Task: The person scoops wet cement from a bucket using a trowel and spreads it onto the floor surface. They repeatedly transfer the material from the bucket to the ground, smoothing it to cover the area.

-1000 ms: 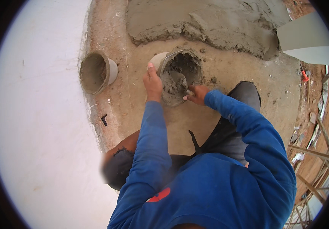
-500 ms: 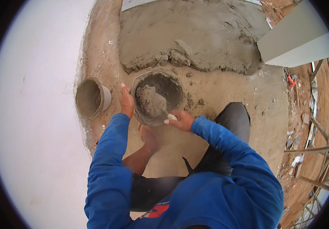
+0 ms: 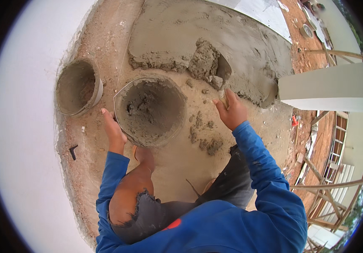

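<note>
My right hand (image 3: 234,111) grips the handle of a trowel (image 3: 224,68), fingers wrapped round it. Its metal blade is tipped on edge against a lump of wet mortar (image 3: 203,59) at the near rim of the spread mortar layer (image 3: 164,38). On the left, my left hand (image 3: 116,133) holds the near left side of a mortar-coated bucket (image 3: 171,109); its thumb points away from me, and the other fingers are hidden by the bucket. Some mortar clings inside the bucket, whose mouth tilts toward me.
A second bucket (image 3: 76,86) leans by the white wall (image 3: 25,126) at left. A taut string (image 3: 126,48) runs beside the mortar. Mortar crumbs (image 3: 211,145) dot the floor near my right knee. A pale pillar (image 3: 329,84) stands at right, with wooden poles (image 3: 333,184) beyond.
The trowel, loaded over the bucket before, has moved away and right to the mortar layer, where a fresh lump now lies. My view has shifted, and the bucket looks nearer and emptier.
</note>
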Demonstrator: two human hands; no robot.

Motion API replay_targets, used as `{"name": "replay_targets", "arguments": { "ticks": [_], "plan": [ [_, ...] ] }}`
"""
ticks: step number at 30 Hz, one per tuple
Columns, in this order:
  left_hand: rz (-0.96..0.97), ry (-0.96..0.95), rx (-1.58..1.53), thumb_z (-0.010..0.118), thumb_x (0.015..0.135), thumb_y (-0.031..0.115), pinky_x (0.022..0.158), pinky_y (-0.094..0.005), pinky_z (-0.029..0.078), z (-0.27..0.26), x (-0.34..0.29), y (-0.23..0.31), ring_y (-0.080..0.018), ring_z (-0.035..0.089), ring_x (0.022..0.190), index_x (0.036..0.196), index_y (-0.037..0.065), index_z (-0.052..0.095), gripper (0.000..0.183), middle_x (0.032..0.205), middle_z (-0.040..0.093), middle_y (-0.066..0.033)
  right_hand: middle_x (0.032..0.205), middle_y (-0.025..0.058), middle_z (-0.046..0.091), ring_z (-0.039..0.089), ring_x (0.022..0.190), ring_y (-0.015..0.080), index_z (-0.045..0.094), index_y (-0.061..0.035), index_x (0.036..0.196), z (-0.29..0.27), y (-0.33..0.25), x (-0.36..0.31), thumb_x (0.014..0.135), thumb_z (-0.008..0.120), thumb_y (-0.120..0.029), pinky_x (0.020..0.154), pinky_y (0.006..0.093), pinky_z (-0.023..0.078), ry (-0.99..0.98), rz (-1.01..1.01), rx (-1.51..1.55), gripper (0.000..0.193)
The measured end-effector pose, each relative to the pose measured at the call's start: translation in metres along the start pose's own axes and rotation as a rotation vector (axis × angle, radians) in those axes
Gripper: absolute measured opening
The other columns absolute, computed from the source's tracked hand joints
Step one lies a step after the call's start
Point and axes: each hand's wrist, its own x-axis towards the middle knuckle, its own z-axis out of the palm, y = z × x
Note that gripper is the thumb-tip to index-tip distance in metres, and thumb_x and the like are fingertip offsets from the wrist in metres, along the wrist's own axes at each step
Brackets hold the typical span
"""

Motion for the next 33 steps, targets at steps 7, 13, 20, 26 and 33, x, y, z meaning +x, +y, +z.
{"name": "replay_targets", "arguments": {
  "ticks": [7,13,20,26,33],
  "plan": [
    [0.118,-0.023,0.074,0.032,0.1,0.062,0.058,-0.0272,0.035,-0.02,0.004,0.001,-0.0104,0.039,0.064,0.068,0.009,0.048,0.063,0.068,0.045,0.0006,0.104,0.0257,0.065,0.064,0.093,0.0415,0.049,-0.0017,0.129,0.038,0.019,0.033,0.092,0.058,-0.039,0.077,0.0499,0.051,-0.096,0.257,-0.246,0.054],
    [0.161,-0.081,0.047,0.034,0.1,0.06,0.058,-0.0251,0.036,-0.021,0.015,0.011,-0.01,0.038,0.061,0.067,0.011,0.047,0.061,0.066,0.045,0.0009,0.094,0.0282,0.067,0.064,0.091,0.0446,0.052,-0.0013,0.123,0.054,0.008,0.025,0.093,0.055,-0.042,0.079,0.0523,0.05,-0.409,0.255,-0.195,0.051],
    [0.178,-0.031,-0.014,0.038,0.101,0.055,0.062,-0.0269,0.039,-0.028,0.023,0.008,-0.0103,0.041,0.063,0.068,0.011,0.048,0.056,0.067,0.046,0.0011,0.101,0.0195,0.064,0.066,0.085,0.029,0.056,0.0027,0.12,0.073,0.047,0.021,0.096,0.054,-0.04,0.064,0.0409,0.057,-0.315,0.623,0.518,0.049],
    [0.199,0.026,0.061,0.038,0.101,0.054,0.068,-0.0286,0.043,-0.019,0.016,0.014,-0.0115,0.044,0.068,0.07,0.01,0.051,0.056,0.072,0.05,-0.0003,0.088,0.0229,0.066,0.064,0.085,0.0406,0.057,-0.0016,0.117,0.097,0.074,0.006,0.097,0.05,-0.04,0.081,0.0471,0.051,-0.235,0.426,0.106,0.045],
    [0.222,0.0,0.043,0.039,0.101,0.054,0.071,-0.0285,0.044,-0.048,0.036,0.004,-0.0123,0.049,0.071,0.072,0.009,0.055,0.056,0.076,0.057,-0.0029,0.108,0.0276,0.065,0.062,0.101,0.0442,0.055,-0.0015,0.125,0.096,0.076,0.029,0.096,0.049,-0.044,0.088,0.0497,0.049,-0.369,0.497,-0.122,0.052]
  ]
}}
